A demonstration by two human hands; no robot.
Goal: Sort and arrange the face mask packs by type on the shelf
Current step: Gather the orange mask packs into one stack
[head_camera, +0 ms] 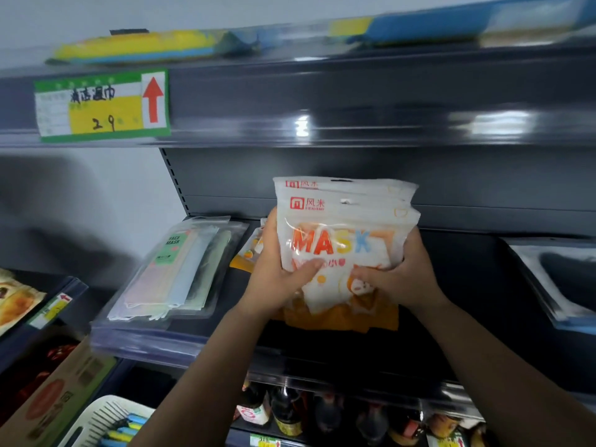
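Both my hands hold a small stack of white "MASK" packs point(342, 233) with orange lettering, upright above the dark middle shelf point(322, 346). My left hand point(277, 269) grips the stack's left side, thumb across the front. My right hand point(400, 272) grips its right side and lower front. More orange-and-white packs point(342, 317) lie flat under the stack, and another point(248, 256) peeks out behind my left hand. A pile of clear "FACE MASK" packs point(174, 272) with pastel masks lies to the left. Packs with dark masks point(567, 282) lie at the far right.
The upper shelf carries yellow and blue flat packs point(142, 48) and a green price tag with a red arrow point(103, 106). Below are dark bottles point(322, 411), a white basket point(106, 421) and a cardboard box point(54, 404) at lower left. Snack packs point(16, 298) sit far left.
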